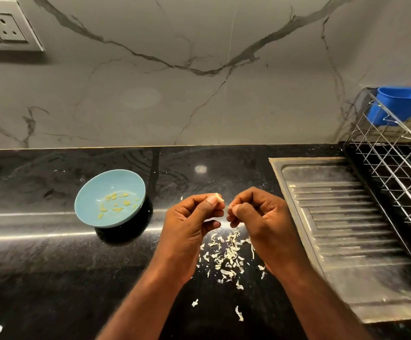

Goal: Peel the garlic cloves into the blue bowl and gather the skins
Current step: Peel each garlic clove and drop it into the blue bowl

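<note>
- Dark stone counter (40, 266), marbled wall behind, and me on garlic duty. Left hand (194, 217) pinches the garlic clove (218, 198) between thumb and fingertips, dead centre of frame. Right hand (256, 214) is curled tight too, pinching what looks like a strip of skin (229, 207) right beside it. Any tips?
- Hold the clove firm without crushing it, and pull the strip along its length, not sideways, so it comes off whole. Work over your pile so nothing drifts.
- Yep, the skins (226, 256) are heaped just under my hands, lower centre, with a few strays toward the bottom edge.
- Where do the peeled ones go?
- Blue bowl (94, 187), left of centre, well apart from the pile. It's got a scatter of peeled cloves (114, 196) on its floor and plenty of room. Off to the right there's the steel drainboard (334, 217), then a wire rack (395, 173) with a blue tub (400, 101) hanging on it, upper right. Can't see what's in that one.
</note>
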